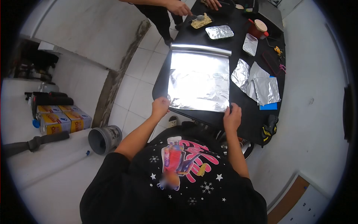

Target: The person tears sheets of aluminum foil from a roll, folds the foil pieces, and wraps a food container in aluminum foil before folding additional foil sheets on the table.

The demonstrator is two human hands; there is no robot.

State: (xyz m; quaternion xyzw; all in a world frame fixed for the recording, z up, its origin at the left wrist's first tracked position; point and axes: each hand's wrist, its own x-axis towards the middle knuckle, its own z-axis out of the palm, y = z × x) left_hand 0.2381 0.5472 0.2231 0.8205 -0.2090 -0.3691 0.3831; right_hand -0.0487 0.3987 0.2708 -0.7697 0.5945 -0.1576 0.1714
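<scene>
A wide sheet of aluminum foil lies across the near part of the black table, shiny and slightly wrinkled. It unrolls from the foil roll, which lies crosswise at the sheet's far end. My left hand is closed at the near left corner of the sheet, pinching its edge. At the near right corner, my right hand pinches the foil between thumb and fingers. Right of the sheet lie loose foil pieces, partly over a flat blue item.
Beyond the roll are foil-covered trays and a red pot. Across the table, another person's hand holds a utensil over a tray of food. A grey bucket and yellow-white boxes are at left.
</scene>
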